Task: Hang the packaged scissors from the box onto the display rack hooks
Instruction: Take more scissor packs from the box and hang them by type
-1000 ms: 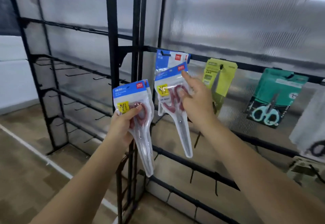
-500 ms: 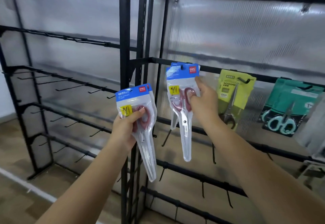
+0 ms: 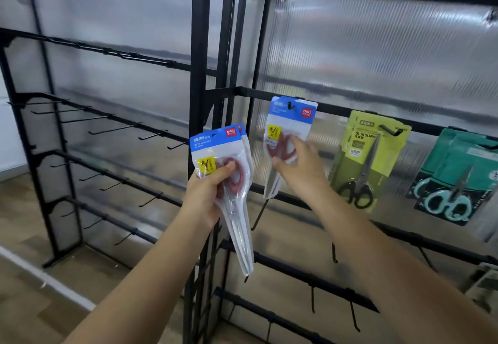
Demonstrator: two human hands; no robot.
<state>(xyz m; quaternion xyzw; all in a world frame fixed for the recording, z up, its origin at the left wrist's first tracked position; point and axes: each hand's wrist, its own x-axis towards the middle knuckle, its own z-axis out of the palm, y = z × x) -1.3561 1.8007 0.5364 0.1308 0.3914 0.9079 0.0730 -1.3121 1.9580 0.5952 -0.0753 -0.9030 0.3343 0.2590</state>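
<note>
Left hand (image 3: 207,195), frame centre: fingers closed around red-handled scissors packs (image 3: 223,181). Right hand (image 3: 299,165): thumb and fingers pinching the hung scissors pack (image 3: 289,128), its header on a hook (image 3: 290,105) of the display rack (image 3: 199,74), right of centre.

Held packs: clear plastic packs of red-handled scissors with blue header cards (image 3: 223,171), at least two stacked, gripped at the handles, blades pointing down and slightly right, in front of the rack's centre post.
Hung pack: matching clear pack of red-handled scissors with blue header card (image 3: 292,117), its hole on a black hook (image 3: 290,105), blades down, right of the held packs, pinched at the handles.
Rack: black metal display rack with hook rails (image 3: 199,47); left section's hooks bare.
</note>
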